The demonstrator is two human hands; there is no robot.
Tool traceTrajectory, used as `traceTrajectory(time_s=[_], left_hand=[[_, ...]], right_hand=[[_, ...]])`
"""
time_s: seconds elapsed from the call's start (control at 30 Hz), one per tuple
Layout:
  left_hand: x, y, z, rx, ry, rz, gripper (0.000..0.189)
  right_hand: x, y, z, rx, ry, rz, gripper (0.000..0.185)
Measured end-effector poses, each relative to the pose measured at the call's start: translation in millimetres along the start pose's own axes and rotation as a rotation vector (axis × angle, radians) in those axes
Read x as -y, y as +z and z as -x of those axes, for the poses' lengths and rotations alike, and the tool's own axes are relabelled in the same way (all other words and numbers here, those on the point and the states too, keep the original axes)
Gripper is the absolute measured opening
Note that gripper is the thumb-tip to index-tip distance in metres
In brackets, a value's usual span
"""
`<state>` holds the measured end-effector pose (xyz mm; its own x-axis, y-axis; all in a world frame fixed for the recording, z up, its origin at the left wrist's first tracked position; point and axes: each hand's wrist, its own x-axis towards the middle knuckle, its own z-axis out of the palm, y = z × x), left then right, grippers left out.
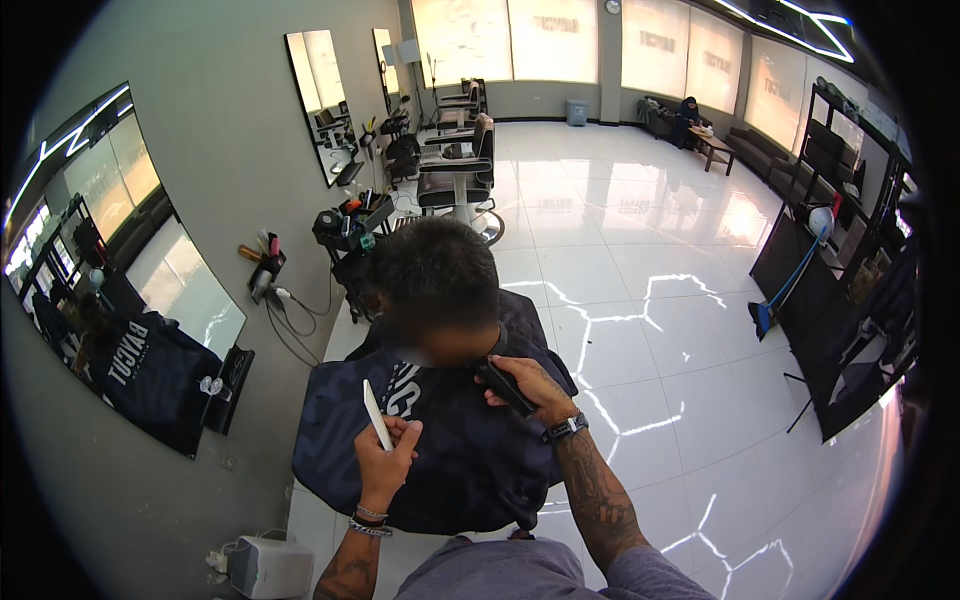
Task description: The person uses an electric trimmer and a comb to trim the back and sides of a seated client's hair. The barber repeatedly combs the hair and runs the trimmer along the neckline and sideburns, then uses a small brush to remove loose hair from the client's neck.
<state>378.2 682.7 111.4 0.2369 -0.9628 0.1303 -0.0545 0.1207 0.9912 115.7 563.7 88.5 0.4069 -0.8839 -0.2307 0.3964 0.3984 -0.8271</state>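
A seated person (442,277) with short dark hair faces me, head bent down, wrapped in a dark patterned barber's cape (465,457) that bears white lettering. My right hand (529,390) grips black hair clippers (511,388); their head end is near the side of the person's jaw. In front of the cape, my left hand (386,454) holds a slim white comb-like tool (376,415) upright between thumb and fingers. Its exact kind cannot be made out. The tool appears apart from the person's head.
On the left wall hang a large mirror (187,277) and a holder with a hair dryer (262,281). A tool trolley (352,221) and a barber chair (457,176) stand behind the seated person. At right are a black rack (795,300) and a blue broom (763,315). A white box (270,568) sits lower left.
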Motion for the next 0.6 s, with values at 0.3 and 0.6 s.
traceTrajectory(time_s=[0.3, 0.6], left_hand=[[2.7, -1.9, -4.7, 0.039, 0.024, -0.042, 0.018], [1.5, -3.7, -3.0, 0.030, 0.008, -0.043, 0.022]], right_hand=[[0.2, -1.1, -1.9, 0.046, -0.039, -0.072, 0.044], [-2.0, -2.9, -3.1, 0.078, -0.029, -0.111, 0.044]])
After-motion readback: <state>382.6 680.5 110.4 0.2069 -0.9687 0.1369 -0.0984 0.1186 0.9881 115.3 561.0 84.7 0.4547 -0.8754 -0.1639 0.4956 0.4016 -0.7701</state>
